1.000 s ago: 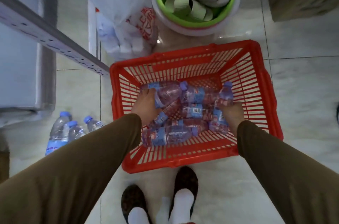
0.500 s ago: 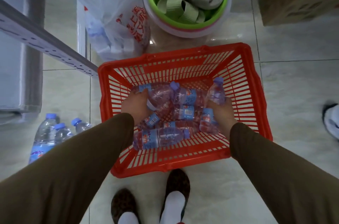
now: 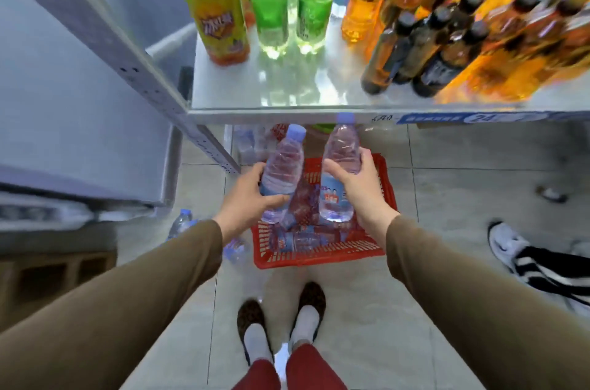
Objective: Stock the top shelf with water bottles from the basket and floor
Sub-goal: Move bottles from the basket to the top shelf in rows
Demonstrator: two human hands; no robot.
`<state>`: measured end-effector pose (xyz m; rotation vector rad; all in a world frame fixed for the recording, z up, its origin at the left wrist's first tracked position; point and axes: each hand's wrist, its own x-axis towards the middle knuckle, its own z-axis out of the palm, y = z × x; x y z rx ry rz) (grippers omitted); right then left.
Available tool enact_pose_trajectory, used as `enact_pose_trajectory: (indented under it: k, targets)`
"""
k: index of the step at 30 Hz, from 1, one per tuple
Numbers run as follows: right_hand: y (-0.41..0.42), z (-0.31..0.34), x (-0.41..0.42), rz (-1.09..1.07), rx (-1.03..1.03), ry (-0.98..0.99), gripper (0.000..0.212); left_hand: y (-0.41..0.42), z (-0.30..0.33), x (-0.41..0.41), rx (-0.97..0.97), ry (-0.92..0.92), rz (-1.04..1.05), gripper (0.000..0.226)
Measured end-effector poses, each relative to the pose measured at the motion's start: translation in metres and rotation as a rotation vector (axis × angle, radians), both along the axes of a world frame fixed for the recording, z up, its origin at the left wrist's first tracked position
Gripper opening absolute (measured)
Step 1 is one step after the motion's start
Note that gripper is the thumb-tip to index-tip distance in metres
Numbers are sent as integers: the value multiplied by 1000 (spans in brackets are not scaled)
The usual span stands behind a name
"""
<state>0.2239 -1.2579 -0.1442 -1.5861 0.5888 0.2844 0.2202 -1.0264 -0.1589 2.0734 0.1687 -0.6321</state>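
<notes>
**Tiled aisle beside a metal rack**

The floor [image 3: 463, 172] was pale glossy tile with thin dark grout lines. A grey perforated upright [image 3: 134, 70] ran diagonally at left, a grey cabinet [image 3: 79, 121] beside it. A cardboard box [image 3: 48, 274] sat low at left. Soft light reflected off the tiles.

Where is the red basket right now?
In the head view, the red basket sits on the floor below the shelf, just ahead of the person's feet, between both raised hands.
</notes>
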Motion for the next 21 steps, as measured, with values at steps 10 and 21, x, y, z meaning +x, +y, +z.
enact_pose_trajectory:
  k: [10, 21]
  targets:
    - [30, 317, 18, 117, -44, -344, 85, 22, 304, 9, -164, -359, 102, 55]
    - [17, 498, 37, 197, 75, -699, 55, 13, 493, 14, -230, -704, 121, 50]
